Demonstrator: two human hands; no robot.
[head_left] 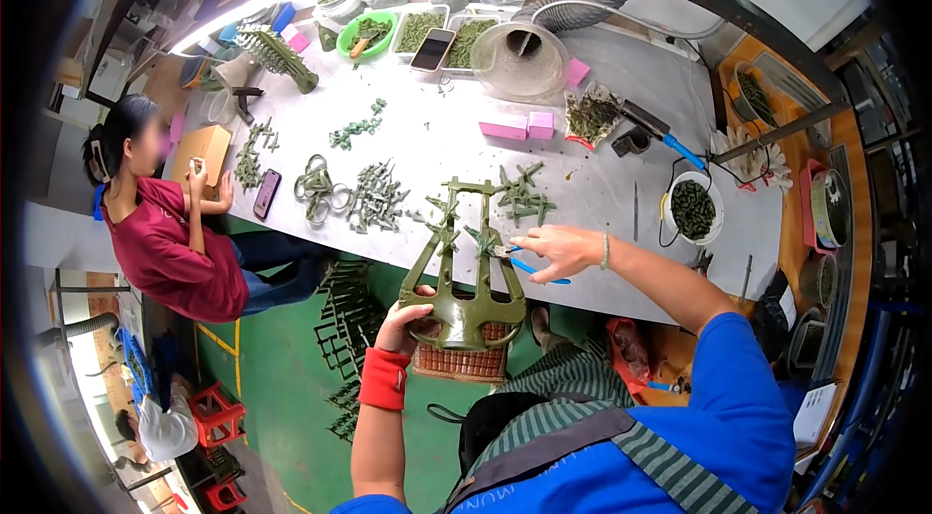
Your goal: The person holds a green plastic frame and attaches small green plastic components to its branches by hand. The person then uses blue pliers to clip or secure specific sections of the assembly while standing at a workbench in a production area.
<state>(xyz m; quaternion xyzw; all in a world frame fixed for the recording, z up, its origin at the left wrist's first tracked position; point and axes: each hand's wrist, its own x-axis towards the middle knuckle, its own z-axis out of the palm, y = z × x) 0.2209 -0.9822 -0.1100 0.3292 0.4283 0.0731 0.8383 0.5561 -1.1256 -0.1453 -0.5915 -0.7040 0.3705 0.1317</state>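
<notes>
My left hand [403,325], with a red wristband, grips the lower left rim of a large olive-green moulded frame [451,315]. The frame has a rounded base and several upright bars, with small pieces attached, and its top leans over the table's near edge. My right hand [563,250] is at the frame's right side, on blue-handled pliers [527,268]. The pliers' jaws touch or nearly touch a small green piece [482,242] at the right bar. How the fingers wrap the handles is partly hidden.
Small green parts [524,194] lie in piles on the grey table [592,194], with pink blocks [505,126] beyond. A white bowl [694,208] of green pieces stands right. Behind are a funnel-shaped hood [519,63] and tubs [422,33]. A person in maroon [180,242] sits left.
</notes>
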